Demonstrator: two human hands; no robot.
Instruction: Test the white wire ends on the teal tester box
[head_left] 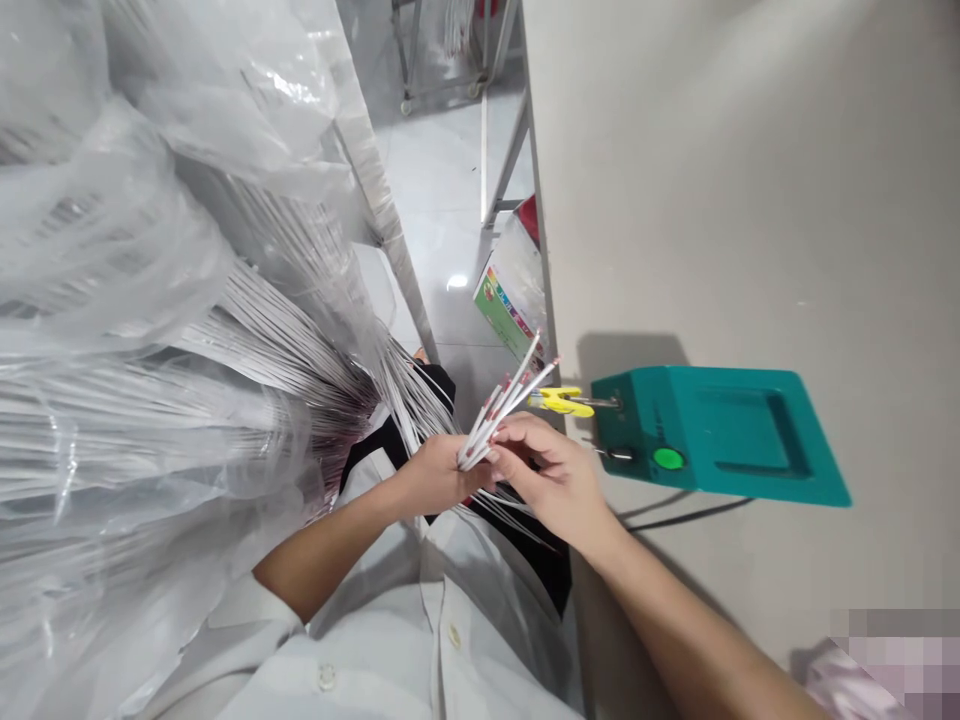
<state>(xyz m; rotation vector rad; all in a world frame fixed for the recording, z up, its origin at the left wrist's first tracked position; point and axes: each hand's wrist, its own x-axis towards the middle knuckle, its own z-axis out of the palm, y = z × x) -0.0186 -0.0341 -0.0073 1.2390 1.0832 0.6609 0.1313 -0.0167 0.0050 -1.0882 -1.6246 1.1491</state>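
My left hand (439, 478) is closed round a small bundle of white wires (499, 420), whose ends fan out above the fist and show reddish tips. With thumb and fingers drawn together, my right hand (559, 485) pinches at the same wires from the right side; exactly which strand it grips is hidden. Just beyond the fingers, a yellow clip (562, 401) hangs from a metal post of a teal box (750, 430) with a lit green button (669, 459). The wires' long tails drop below my hands toward my lap.
Large bundles of white wires (277, 320) in clear plastic bags (112, 230) lie on the left. The beige table (720, 200) stands at right, with a black cable (690, 512) beside the box. Between the surfaces, a printed bag (510, 300) sits above the tiled floor (439, 180).
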